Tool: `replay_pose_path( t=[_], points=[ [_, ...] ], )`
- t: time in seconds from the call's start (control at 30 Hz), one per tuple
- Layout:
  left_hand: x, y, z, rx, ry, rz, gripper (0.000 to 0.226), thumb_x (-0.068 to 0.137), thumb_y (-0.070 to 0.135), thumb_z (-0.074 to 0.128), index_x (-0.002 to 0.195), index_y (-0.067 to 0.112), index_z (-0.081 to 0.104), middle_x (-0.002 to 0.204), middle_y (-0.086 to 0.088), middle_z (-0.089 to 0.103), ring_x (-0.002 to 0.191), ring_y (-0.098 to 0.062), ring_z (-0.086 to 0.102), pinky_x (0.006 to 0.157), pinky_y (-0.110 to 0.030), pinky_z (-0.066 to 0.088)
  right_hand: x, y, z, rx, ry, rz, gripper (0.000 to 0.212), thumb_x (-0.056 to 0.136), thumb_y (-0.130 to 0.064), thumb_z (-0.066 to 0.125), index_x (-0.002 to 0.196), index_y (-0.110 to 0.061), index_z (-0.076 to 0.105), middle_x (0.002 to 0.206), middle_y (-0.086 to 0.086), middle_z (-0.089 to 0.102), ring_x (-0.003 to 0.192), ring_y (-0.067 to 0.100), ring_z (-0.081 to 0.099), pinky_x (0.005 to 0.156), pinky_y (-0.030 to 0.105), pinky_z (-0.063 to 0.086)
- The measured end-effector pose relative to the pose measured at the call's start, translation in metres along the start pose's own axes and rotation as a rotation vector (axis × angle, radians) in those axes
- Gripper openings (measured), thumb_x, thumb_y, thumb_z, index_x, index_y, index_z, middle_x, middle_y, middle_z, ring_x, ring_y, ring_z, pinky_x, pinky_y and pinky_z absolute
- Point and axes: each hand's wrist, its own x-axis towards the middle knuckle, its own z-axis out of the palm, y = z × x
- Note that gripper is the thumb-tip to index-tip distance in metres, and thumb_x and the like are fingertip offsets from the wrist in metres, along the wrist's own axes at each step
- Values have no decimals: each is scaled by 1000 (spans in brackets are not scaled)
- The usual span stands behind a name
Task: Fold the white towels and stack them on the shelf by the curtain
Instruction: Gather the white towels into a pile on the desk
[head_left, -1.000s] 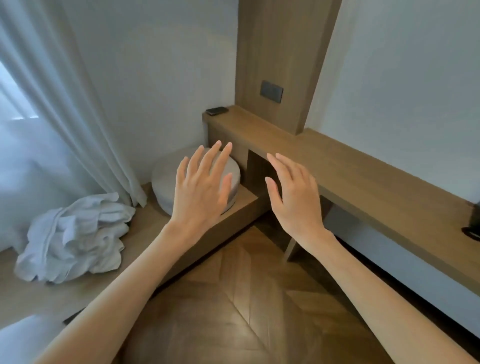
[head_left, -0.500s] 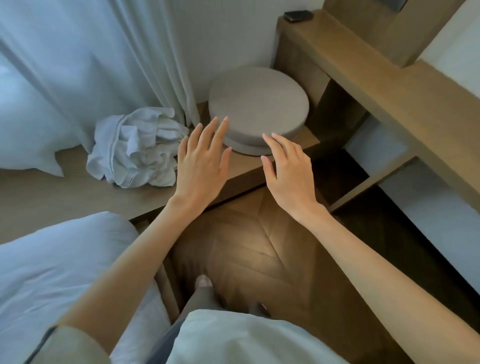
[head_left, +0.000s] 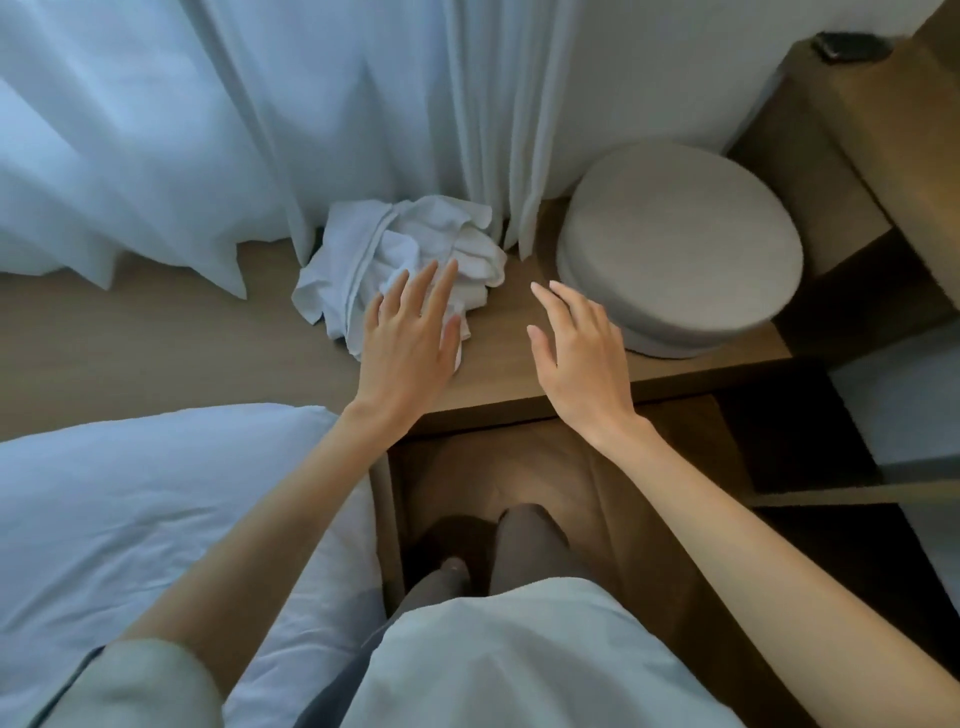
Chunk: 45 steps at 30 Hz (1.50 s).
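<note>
A: Where are the towels, and how many are there?

B: I see one crumpled heap of white cotton towels (head_left: 395, 249). It lies on the long, low wooden shelf (head_left: 156, 332), at the foot of the pale sheer curtain (head_left: 311, 130) on the far side. How many towels are in the heap, I cannot tell. None is folded.

A: And the hands?

B: There are two, both bare. The left hand (head_left: 410, 332) is over the near right edge of the heap, its fingers straight and a little spread, grasping nothing. Whether it touches the cloth or is just above it, I cannot tell. The right hand (head_left: 582, 358) is released too, with its fingers loose. It is over the bare wood between the heap and one round grey padded cushion (head_left: 680, 239).

A: Can you read any label or brand?

B: One small flat dark object (head_left: 844, 47) lies on the higher wooden ledge (head_left: 883, 119) at the far right. It is too small for me to read. The towels show only a plain stitched hem.

A: What else is there?

B: One white bed cover (head_left: 130, 509) is at the near left, and the brown wooden floor (head_left: 519, 467) is below the hands.
</note>
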Motion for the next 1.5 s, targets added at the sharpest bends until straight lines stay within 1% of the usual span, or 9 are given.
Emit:
replay_pose_path(
  t=[0.37, 0.6, 0.73, 0.97, 1.1, 1.17, 1.23, 1.33, 1.5],
  points=[
    [80, -110, 73, -20, -79, -294, 51, 99, 26, 43, 148, 17, 30, 150, -6, 36, 138, -24, 33, 110, -38, 27, 145, -13, 112, 66, -364, -118, 51, 99, -33, 42, 148, -23, 29, 154, 4, 27, 138, 24, 28, 104, 42, 34],
    [135, -170, 111, -118, -172, -529, 55, 98, 22, 42, 150, 17, 24, 151, -5, 33, 136, -24, 33, 105, -38, 33, 235, -19, 179, 224, -609, -7, 60, 99, -34, 45, 151, -28, 17, 156, 5, 15, 141, 26, 20, 109, 43, 33],
    [154, -202, 136, -230, -248, -648, 58, 98, 24, 41, 151, 21, 17, 156, -7, 21, 140, -27, 25, 103, -44, 37, 265, -31, 223, 358, -682, 177, 66, 96, -36, 49, 151, -33, 13, 157, 2, 10, 142, 28, 15, 109, 41, 27],
    [187, -265, 210, -427, -319, -736, 64, 98, 36, 44, 149, 42, 7, 158, -9, 8, 139, -35, 22, 99, -46, 37, 294, -39, 326, 423, -715, 419, 84, 90, -36, 60, 149, -43, 1, 159, 4, -3, 143, 33, 13, 111, 46, 22],
    [211, -296, 258, -586, -333, -781, 77, 91, 45, 55, 146, 50, 2, 157, -17, 2, 142, -39, 15, 106, -52, 30, 309, -30, 379, 453, -631, 490, 102, 80, -31, 73, 148, -45, -1, 157, 10, 3, 138, 30, 27, 101, 34, 31],
    [223, -308, 278, -670, -301, -766, 89, 85, 44, 63, 145, 52, -2, 154, -19, 10, 142, -36, 16, 109, -52, 28, 315, -25, 399, 442, -601, 489, 113, 74, -27, 78, 148, -45, -6, 157, 10, 4, 136, 23, 29, 98, 31, 34],
    [233, -314, 296, -698, -276, -739, 98, 80, 39, 69, 146, 50, -2, 145, -19, 23, 135, -33, 29, 108, -47, 32, 316, -21, 416, 381, -576, 473, 119, 71, -24, 82, 147, -45, -7, 154, 12, 5, 116, 19, 43, 89, 28, 39],
    [239, -317, 317, -611, -244, -740, 102, 76, 37, 74, 147, 49, 2, 122, -18, 37, 117, -33, 38, 100, -44, 38, 315, -17, 433, 331, -480, 462, 112, 70, -17, 81, 147, -44, 6, 141, 9, 15, 88, 16, 47, 75, 22, 40],
    [240, -319, 317, -569, -178, -730, 91, 81, 28, 71, 147, 46, 12, 102, -10, 40, 93, -19, 39, 84, -24, 34, 319, -11, 426, 398, -401, 448, 82, 79, -10, 72, 143, -36, 27, 125, 0, 38, 98, 11, 49, 85, 21, 41]
  ],
)
